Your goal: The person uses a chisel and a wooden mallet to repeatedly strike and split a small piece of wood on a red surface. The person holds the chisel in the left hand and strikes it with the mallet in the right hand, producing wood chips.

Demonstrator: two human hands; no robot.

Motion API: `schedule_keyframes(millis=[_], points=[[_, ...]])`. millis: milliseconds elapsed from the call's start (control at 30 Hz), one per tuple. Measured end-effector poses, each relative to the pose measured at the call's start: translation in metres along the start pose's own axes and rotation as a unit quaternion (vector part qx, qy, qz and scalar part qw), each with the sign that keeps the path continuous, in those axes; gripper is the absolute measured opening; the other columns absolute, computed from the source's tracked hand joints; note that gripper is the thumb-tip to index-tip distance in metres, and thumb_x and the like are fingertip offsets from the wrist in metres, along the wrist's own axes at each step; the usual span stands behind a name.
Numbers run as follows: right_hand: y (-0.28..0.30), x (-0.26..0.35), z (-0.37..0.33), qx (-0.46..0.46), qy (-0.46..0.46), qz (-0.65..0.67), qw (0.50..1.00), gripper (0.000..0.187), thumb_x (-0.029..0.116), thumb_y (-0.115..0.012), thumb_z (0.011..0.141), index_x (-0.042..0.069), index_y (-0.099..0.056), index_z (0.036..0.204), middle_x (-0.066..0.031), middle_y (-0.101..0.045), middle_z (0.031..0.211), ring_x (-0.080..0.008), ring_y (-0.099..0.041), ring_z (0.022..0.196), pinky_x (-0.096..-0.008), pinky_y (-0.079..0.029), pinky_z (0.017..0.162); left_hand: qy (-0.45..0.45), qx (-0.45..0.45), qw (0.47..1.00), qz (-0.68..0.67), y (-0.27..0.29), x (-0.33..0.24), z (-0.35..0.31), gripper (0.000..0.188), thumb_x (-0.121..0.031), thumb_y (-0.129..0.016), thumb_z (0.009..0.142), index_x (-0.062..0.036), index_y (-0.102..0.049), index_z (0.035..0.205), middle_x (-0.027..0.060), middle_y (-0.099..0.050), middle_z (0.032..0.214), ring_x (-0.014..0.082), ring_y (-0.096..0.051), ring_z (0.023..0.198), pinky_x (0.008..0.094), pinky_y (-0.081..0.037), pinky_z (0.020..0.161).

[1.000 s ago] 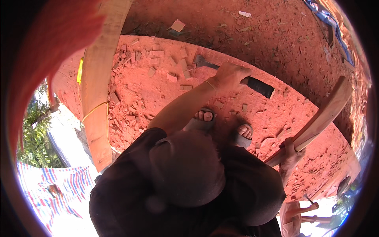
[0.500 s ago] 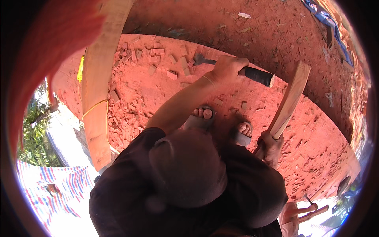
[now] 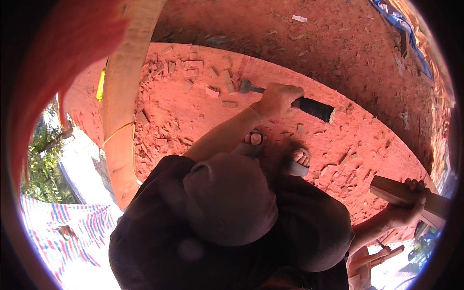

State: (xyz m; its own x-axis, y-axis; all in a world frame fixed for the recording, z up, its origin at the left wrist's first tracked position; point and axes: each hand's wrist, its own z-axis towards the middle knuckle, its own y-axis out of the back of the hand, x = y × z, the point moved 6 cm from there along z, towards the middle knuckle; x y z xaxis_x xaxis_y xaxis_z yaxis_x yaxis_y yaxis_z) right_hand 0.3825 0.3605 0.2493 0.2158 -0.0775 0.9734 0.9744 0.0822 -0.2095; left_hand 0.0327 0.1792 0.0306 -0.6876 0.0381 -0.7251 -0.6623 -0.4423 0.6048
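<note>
My left hand (image 3: 279, 100) is closed round a chisel. The chisel's flat metal blade (image 3: 246, 86) points left, low over the red wooden slab (image 3: 270, 159), and its black-wrapped handle (image 3: 315, 109) sticks out on the right, with a bare wooden butt. At the far right my right hand (image 3: 410, 203) grips a squared wooden mallet (image 3: 389, 189), a thick bar-like piece, held out to the side and apart from the chisel. Its far end runs into the dark rim of the picture. Loose wood chips (image 3: 212, 92) lie left of the blade.
My sandalled feet (image 3: 299, 162) rest on the slab. A long plank (image 3: 118, 121) with a yellow cord (image 3: 116, 134) stands at the left. Reddish ground with scraps lies beyond the slab's curved edge. At the lower right another person (image 3: 362, 268) holds tools.
My right hand has swung the mallet outward to the right, from near the chisel's butt. My left hand and the chisel have shifted only slightly.
</note>
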Motion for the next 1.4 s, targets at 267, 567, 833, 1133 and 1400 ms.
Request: schedule_keyframes(millis=[267, 567, 833, 1133, 1400], points=[[-0.061, -0.161, -0.143, 0.174, -0.253, -0.368, 0.878, 0.022, 0.007, -0.071, 0.075, 0.0, -0.06, 0.092, -0.0066, -0.063, 0.073, -0.0152, -0.059, 0.063, -0.0326, -0.049, 0.059, 0.001, 0.049, 0.998, 0.039, -0.012, 0.006, 0.006, 0.022, -0.022, -0.075, 0.071, -0.0106, -0.063, 0.086, 0.0096, -0.066, 0.074, 0.0318, -0.068, 0.071, 0.0437, -0.052, 0.061], [-0.008, -0.058, -0.06, -0.103, -0.109, -0.039, 0.988, 0.024, 0.021, -0.067, 0.089, -0.002, -0.063, 0.092, -0.0084, -0.063, 0.076, -0.0186, -0.06, 0.066, -0.0344, -0.05, 0.06, 0.023, 0.045, 0.999, 0.022, -0.017, 0.011, 0.004, 0.023, -0.02, -0.077, 0.071, -0.0106, -0.062, 0.087, 0.011, -0.066, 0.075, 0.0347, -0.067, 0.071, 0.0462, -0.05, 0.061], [-0.037, -0.182, -0.157, 0.16, -0.314, -0.336, 0.874, 0.016, 0.002, -0.066, 0.072, 0.003, -0.052, 0.081, 0.0005, -0.05, 0.063, -0.0099, -0.047, 0.051, -0.0307, -0.036, 0.045, -0.021, 0.109, 0.991, 0.07, -0.019, 0.012, -0.008, 0.023, -0.021, -0.076, 0.071, -0.0116, -0.063, 0.088, 0.0107, -0.064, 0.078, 0.0369, -0.066, 0.075, 0.0493, -0.05, 0.064], [0.037, -0.12, -0.126, 0.031, -0.286, -0.289, 0.913, 0.019, 0.0, -0.071, 0.076, -0.001, -0.059, 0.09, -0.0038, -0.056, 0.069, -0.013, -0.052, 0.055, -0.0294, -0.04, 0.051, 0.004, 0.096, 0.995, -0.027, -0.013, -0.021, -0.037, 0.019, -0.018, -0.073, 0.071, -0.012, -0.06, 0.083, 0.0083, -0.063, 0.075, 0.0356, -0.065, 0.073, 0.0473, -0.048, 0.061], [-0.021, -0.082, -0.089, -0.017, -0.16, 0.0, 0.987, 0.023, 0.018, -0.072, 0.089, 0.0, -0.063, 0.098, -0.011, -0.064, 0.081, -0.0197, -0.061, 0.071, -0.0343, -0.052, 0.069, 0.01, 0.057, 0.998, 0.007, -0.013, -0.006, -0.029, 0.037, -0.033, -0.084, 0.066, -0.0132, -0.062, 0.089, 0.0057, -0.066, 0.079, 0.0303, -0.068, 0.077, 0.045, -0.051, 0.063]])
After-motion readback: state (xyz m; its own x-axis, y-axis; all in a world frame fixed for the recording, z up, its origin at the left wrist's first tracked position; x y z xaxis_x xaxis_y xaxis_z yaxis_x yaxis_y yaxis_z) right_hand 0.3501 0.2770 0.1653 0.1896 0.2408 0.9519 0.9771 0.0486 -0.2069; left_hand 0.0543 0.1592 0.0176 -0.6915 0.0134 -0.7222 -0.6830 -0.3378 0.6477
